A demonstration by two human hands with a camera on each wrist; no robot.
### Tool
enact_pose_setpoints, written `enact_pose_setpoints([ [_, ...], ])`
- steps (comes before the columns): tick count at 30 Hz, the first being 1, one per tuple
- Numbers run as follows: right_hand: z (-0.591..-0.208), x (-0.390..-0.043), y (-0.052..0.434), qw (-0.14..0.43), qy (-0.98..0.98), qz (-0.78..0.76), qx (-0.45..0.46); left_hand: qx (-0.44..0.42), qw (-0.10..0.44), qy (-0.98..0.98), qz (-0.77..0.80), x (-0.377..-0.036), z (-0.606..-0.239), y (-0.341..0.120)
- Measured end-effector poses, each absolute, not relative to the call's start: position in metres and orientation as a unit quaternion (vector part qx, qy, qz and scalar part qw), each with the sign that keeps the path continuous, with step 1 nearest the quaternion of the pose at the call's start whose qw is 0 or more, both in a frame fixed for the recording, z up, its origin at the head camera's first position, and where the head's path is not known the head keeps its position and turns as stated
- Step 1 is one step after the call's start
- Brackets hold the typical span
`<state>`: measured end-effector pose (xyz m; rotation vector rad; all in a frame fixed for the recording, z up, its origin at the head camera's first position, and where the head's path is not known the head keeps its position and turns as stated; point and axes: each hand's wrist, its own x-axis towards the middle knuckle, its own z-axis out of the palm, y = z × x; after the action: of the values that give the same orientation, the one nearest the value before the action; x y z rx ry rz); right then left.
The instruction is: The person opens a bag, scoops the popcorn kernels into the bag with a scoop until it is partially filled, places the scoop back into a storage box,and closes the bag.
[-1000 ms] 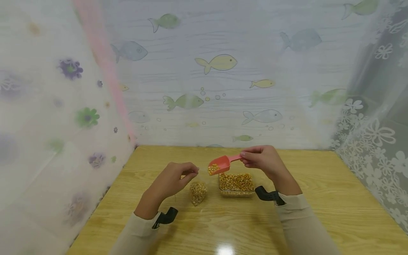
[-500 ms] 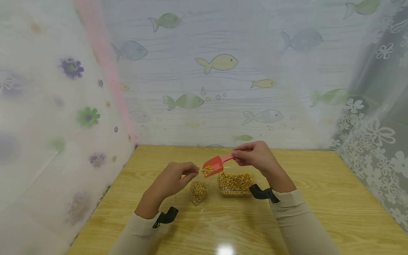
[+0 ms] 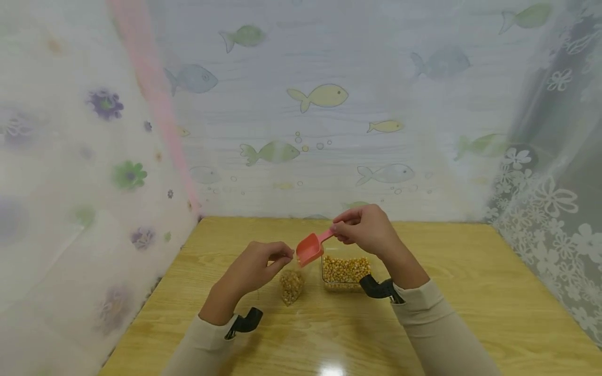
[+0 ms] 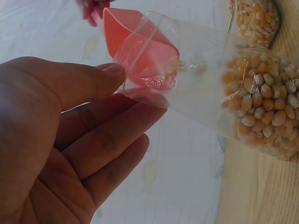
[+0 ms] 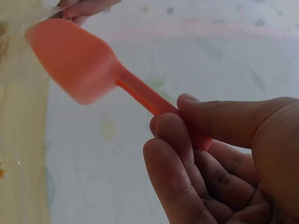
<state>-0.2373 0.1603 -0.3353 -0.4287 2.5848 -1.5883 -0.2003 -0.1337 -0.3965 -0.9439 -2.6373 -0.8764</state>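
From the head view I can't make out the clear plastic zip bag [image 3: 291, 284] above its heap of yellow corn kernels; its mouth is lost against the wooden worktop [image 3: 470, 313]. My right hand [image 3: 364, 232] covers the far rim of the clear rectangular tub of kernels [image 3: 345, 271]. On the right wrist view the coral plastic scoop [image 5: 74, 58] is blurred, and my fingers [image 5: 180, 154] hide its handle end. The left wrist view crops the tub at its top edge.
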Motion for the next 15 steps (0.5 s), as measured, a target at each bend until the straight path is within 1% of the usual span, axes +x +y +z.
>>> enact_pose_setpoints([
  [9,-0.319,-0.217,0.152,-0.027,0.874,-0.448,-0.185,-0.325,0.111,-0.892,-0.295,-0.201,-0.400,-0.133],
  [15,-0.326,-0.214,0.174,-0.065,0.863,-0.465,-0.186,-0.339,0.123,-0.888,-0.287,-0.200,-0.401,-0.131],
])
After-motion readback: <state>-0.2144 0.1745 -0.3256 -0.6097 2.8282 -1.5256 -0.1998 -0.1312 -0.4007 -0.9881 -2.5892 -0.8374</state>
